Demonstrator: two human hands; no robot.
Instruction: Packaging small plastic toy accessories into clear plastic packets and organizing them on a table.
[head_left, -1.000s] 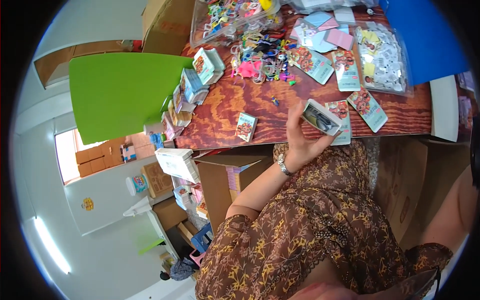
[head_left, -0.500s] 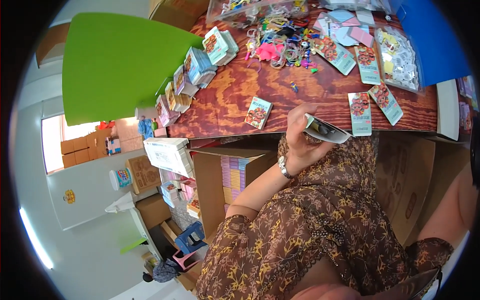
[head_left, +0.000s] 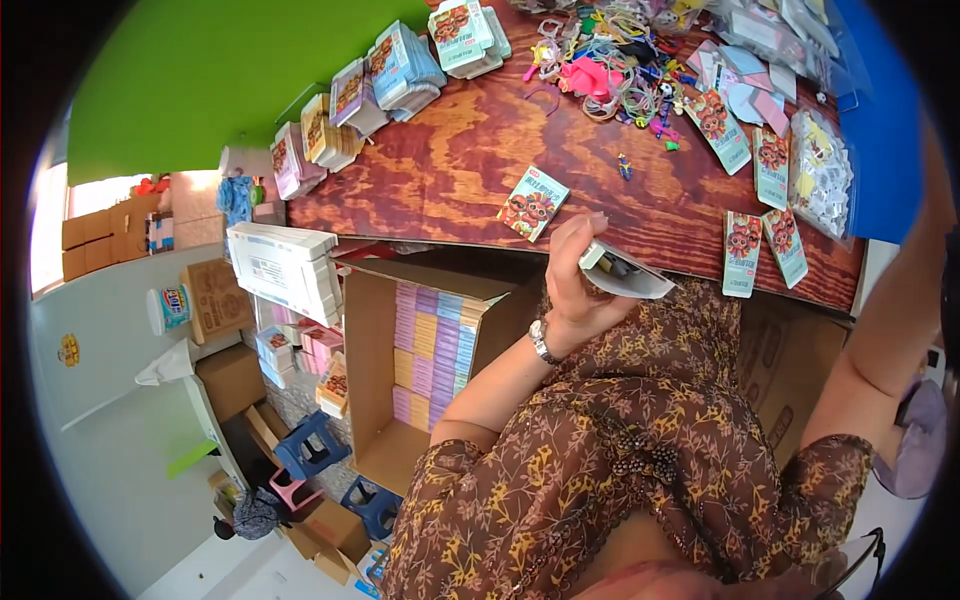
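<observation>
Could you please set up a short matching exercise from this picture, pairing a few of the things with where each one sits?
Things:
1. small open packet
2. single card pack
3. cardboard box
4. wristwatch

Places:
A. under the table edge, holding rows of purple and yellow packs
B. on the left wrist
C. held in the left hand
D. lying alone on the wooden table

Pairs: 1-C, 2-D, 3-A, 4-B
</observation>
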